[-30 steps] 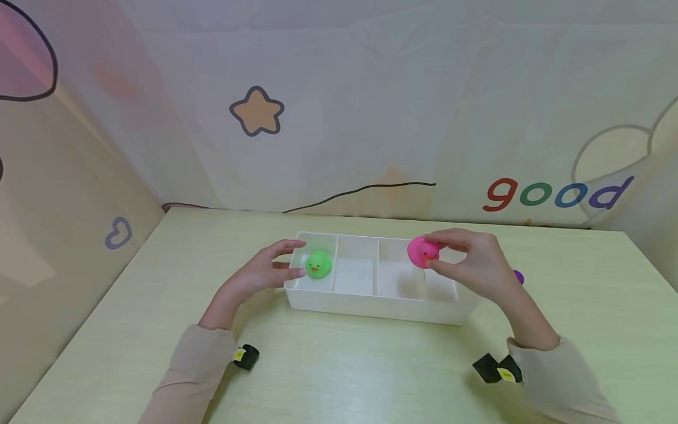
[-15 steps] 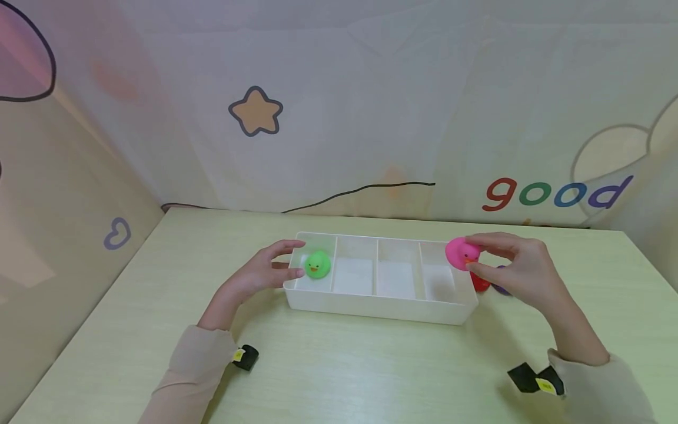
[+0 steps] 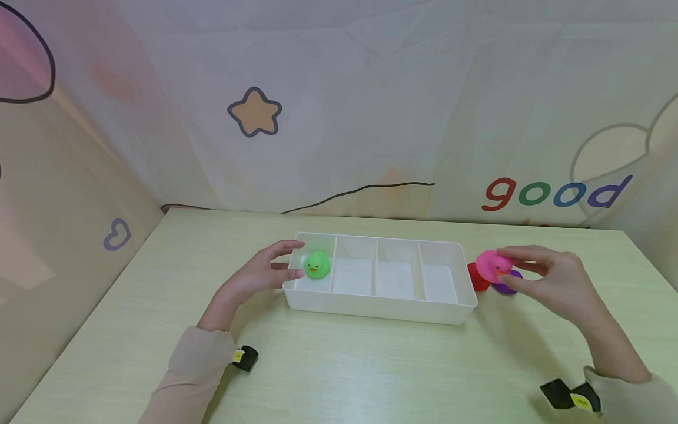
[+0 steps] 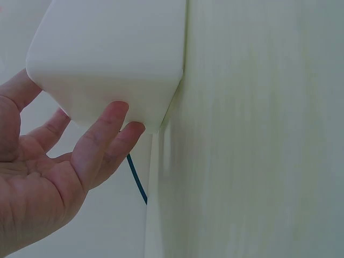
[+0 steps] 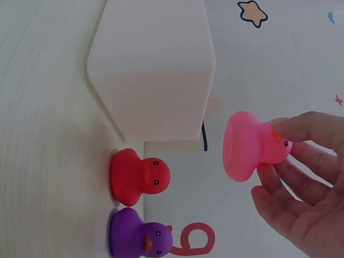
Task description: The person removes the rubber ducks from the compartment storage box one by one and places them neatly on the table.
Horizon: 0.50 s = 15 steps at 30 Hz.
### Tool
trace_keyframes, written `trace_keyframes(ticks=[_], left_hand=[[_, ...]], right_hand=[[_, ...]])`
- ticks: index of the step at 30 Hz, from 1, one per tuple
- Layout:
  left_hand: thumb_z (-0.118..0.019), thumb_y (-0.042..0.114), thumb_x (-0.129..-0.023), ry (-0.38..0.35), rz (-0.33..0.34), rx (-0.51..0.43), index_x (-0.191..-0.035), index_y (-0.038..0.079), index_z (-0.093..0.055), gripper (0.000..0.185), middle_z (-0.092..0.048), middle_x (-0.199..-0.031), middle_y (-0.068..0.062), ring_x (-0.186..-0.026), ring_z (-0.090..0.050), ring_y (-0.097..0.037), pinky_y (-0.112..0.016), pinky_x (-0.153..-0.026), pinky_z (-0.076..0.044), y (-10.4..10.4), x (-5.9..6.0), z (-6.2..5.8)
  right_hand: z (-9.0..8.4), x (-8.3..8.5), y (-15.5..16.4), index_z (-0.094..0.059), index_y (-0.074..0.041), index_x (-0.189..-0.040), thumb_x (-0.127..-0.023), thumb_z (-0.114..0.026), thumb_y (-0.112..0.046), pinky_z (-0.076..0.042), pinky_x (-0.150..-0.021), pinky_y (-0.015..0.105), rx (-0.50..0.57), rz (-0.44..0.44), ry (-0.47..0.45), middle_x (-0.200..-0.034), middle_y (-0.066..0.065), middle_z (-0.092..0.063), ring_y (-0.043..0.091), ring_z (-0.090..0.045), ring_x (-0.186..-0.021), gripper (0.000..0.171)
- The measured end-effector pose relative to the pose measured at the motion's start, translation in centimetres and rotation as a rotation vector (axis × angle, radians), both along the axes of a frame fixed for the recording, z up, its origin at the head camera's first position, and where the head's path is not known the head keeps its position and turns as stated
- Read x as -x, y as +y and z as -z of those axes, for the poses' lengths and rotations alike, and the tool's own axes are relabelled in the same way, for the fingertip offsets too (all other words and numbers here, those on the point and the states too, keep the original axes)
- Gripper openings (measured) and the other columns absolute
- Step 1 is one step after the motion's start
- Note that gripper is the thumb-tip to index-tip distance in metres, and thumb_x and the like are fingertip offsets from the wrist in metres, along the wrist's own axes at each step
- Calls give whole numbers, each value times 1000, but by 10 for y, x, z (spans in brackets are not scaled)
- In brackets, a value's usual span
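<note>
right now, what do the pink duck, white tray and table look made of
Pink duck: probably soft vinyl or rubber, smooth and satin, as its rounded moulded form suggests. White tray: likely moulded rigid plastic, smooth, with rounded corners and thin walls. Table: faintly glossy, with pale streaks like wood grain; real wood or laminate, I can't tell.

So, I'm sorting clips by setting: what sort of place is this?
Probably a play or filming corner: a pale tabletop against a printed backdrop with an orange star and the word "good", and a green toy duck in a white four-compartment tray.
</note>
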<state>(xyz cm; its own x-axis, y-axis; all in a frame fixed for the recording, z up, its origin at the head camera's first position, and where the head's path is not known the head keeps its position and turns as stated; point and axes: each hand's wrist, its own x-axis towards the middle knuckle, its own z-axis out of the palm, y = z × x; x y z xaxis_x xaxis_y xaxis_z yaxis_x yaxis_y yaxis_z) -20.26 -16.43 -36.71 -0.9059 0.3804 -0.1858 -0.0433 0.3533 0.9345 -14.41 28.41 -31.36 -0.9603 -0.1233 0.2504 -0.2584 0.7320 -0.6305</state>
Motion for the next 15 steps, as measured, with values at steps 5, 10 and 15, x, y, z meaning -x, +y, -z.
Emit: trace_keyframes(ticks=[5, 10, 15], left_hand=[[-69, 26, -81, -1, 1, -3, -135, 20, -39, 62, -34, -140, -2, -119, -45, -30, -43, -87, -44, 0, -1, 0], [-69, 26, -82, 6, 3, -2, -135, 21, -39, 61, -34, -140, -3, -120, -45, -30, -43, -87, -44, 0, -1, -1], [-69, 25, -82, 9, 0, 6, -135, 20, -39, 62, -34, -140, -3, -121, -44, -31, -43, -86, -45, 0, -1, -1]], right_hand=[[7, -3, 12, -63, 3, -111, -75, -74, -10, -45, -65, 7, -6, 4, -15, -99, -22, -56, -21, -45, -84, 39], [15, -5, 18, -63, 1, -110, -75, -75, -11, -47, -65, 10, 1, -15, -52, -97, -29, -53, -19, -47, -84, 39], [23, -7, 21, -64, 0, -110, -74, -76, -13, -49, -64, 14, -14, -26, -95, -102, -17, -60, -17, -49, -83, 41]])
